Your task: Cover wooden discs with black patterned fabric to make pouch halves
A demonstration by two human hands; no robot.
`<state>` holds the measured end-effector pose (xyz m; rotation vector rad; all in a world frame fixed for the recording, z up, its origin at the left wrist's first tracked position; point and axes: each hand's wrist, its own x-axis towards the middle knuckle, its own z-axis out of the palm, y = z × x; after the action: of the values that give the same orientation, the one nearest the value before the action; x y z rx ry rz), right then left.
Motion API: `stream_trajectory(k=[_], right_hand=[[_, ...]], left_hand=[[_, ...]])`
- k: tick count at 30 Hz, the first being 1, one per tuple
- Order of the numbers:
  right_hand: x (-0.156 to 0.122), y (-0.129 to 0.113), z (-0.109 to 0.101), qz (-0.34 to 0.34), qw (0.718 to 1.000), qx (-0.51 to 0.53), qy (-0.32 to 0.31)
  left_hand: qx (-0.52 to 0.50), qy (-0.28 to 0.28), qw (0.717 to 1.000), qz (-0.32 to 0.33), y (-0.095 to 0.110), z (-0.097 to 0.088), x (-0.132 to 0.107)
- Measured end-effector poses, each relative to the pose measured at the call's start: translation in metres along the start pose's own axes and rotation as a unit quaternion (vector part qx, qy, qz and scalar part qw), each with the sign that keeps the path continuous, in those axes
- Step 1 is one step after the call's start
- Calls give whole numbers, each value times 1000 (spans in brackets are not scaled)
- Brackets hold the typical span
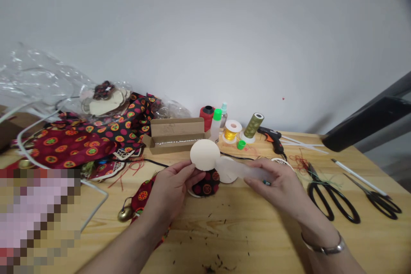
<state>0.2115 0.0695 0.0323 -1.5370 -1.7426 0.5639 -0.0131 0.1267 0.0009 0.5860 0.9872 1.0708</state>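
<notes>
My left hand holds a round cream disc upright by its lower edge, with a piece of dark red patterned fabric wrapped under it. My right hand grips a translucent white glue bottle, whose tip points left at the disc's right edge. Both hands hover just above the wooden table.
Patterned fabric, clear plastic wrap and a cardboard box lie at the back left. Thread spools, small bottles and a black glue gun stand behind. Two black scissors lie at the right. A brass bell sits by my left wrist.
</notes>
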Motion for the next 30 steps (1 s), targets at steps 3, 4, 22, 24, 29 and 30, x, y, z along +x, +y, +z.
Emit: stream_trajectory(k=[3, 4, 22, 24, 29, 30], right_hand=[[1, 5, 0, 11, 1000, 3, 14], [1, 6, 0, 20, 1000, 3, 18], [16, 20, -9, 93, 822, 507, 242], [18, 24, -13, 100, 806, 524, 256], [24, 45, -9, 118, 876, 369, 286], [25, 49, -7, 115, 908, 291, 280]], left_hand=[[1, 0, 1000, -5, 0, 0, -2], [1, -1, 1000, -7, 0, 1, -2], [283, -296, 900, -148, -1, 4, -25], [299, -324, 880, -174, -2, 3, -25], [306, -340, 867, -196, -4, -2, -20], [306, -339, 867, -198, -4, -2, -20]])
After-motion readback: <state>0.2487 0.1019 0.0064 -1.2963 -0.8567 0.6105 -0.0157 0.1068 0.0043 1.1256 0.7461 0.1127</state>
